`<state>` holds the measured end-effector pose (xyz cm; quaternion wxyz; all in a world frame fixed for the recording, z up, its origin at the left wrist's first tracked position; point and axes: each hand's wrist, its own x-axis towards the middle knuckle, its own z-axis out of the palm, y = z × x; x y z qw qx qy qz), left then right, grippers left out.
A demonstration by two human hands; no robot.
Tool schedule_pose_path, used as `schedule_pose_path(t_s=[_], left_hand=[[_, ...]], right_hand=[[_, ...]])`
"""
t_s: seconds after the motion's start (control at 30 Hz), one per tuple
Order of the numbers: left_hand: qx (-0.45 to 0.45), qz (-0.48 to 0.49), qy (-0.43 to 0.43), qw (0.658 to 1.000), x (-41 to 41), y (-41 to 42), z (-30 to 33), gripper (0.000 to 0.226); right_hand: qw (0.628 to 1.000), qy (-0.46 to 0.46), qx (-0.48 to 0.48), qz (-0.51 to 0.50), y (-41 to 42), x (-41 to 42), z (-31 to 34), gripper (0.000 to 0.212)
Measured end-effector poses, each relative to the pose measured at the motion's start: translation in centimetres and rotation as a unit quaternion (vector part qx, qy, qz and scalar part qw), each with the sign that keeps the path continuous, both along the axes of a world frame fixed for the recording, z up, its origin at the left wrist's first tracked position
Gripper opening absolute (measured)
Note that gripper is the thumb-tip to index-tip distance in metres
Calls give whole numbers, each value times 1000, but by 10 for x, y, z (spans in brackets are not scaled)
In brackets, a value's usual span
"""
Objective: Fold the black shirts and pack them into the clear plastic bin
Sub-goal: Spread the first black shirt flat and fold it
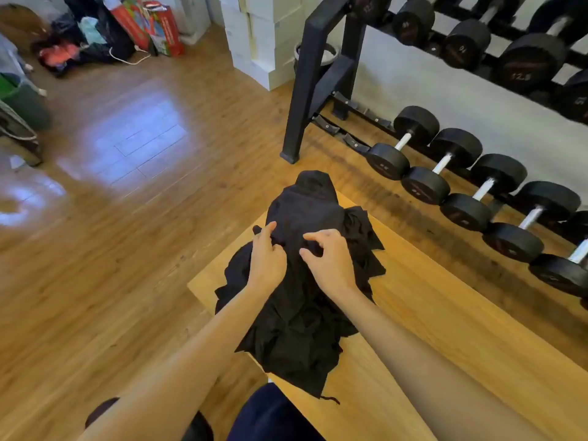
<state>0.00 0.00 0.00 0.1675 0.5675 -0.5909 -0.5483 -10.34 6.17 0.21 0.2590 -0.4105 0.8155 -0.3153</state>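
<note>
A loose heap of crumpled black cotton shirts [299, 300] lies on the near left corner of a light wooden tabletop [445, 313], its lower folds hanging over the table edge toward the person. Both bare forearms reach forward over the heap. The left hand [267, 259] rests on the upper part of the heap, fingers curled and gathering a fold of the black fabric between thumb and forefinger. The right hand [331, 259] sits just beside it, to its right, thumb and bent fingers pinching another ridge of the same fabric; the two hands are close together but apart. Beyond the fingertips the topmost shirt rises in a rounded hump reaching the far edge of the table. To the right of the right hand the tabletop lies bare. Farther right and ahead, a black steel rack [318, 78] carries rows of black dumbbells [458, 173] with pale handles. Left of the left hand lies glossy wooden plank flooring [127, 218]; well ahead stand stacked white boxes [257, 39] and red patterned bags [152, 23].
</note>
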Motion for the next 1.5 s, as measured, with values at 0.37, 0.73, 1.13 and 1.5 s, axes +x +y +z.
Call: schedule_pose_path(t_s=[0.37, 0.73, 1.13, 1.5], left_hand=[[4, 20, 44, 999, 8, -14, -11, 35], [-15, 12, 5, 1000, 14, -18, -7, 41], [8, 18, -10, 1000, 41, 5, -11, 41], [-35, -9, 147, 988, 8, 74, 31, 59]], right_hand=[[996, 70, -18, -59, -19, 0, -17, 6], [809, -448, -88, -371, 25, -45, 6, 12], [867, -363, 22, -341, 66, -62, -28, 16], [944, -316, -45, -82, 76, -20, 55, 11]])
